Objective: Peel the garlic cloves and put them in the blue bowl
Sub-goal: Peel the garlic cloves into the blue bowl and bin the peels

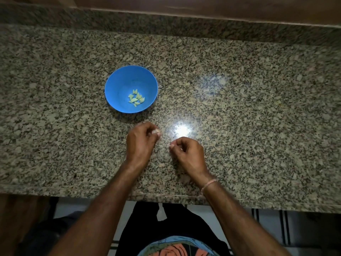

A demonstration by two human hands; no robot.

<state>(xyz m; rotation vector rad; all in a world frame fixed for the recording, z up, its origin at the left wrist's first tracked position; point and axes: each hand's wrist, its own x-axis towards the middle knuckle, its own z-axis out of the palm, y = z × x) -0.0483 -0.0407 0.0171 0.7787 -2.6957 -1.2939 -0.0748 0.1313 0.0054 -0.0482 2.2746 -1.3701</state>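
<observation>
Cloves [136, 98] in round blue bowl [118, 84]

Left hand [141, 143] and right hand [187, 153] hover apart, fingers curled inward.

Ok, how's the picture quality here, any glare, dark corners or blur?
Head view: a strong glare spot burns out the granite counter just beyond the right hand, with a fainter reflection right of the blue bowl. Corners fall dark, and the wide lens bows the counter's edges. The left hand and its garlic clove look slightly soft.
</observation>
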